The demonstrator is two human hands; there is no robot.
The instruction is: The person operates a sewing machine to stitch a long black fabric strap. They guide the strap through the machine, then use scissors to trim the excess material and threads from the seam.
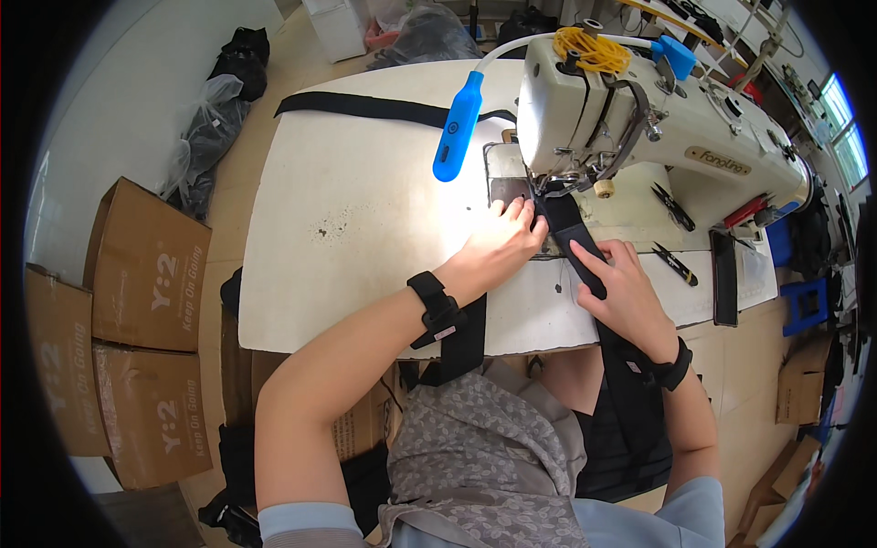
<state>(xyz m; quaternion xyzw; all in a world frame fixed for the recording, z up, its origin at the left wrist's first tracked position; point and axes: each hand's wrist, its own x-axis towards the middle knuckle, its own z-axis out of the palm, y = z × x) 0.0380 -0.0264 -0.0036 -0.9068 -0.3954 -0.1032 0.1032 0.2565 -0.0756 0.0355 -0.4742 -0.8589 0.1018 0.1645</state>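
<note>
Nearest, our apron [484, 447]; left hand [498, 239], grip unclear, and loose right hand [632, 297] press strap [568, 219]; sewing machine [681, 137] overhangs far, scissors [676, 265] right.

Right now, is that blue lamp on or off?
On, most likely: the white tabletop glares brightly below the blue lamp, and the light spills toward the left hand.
</note>
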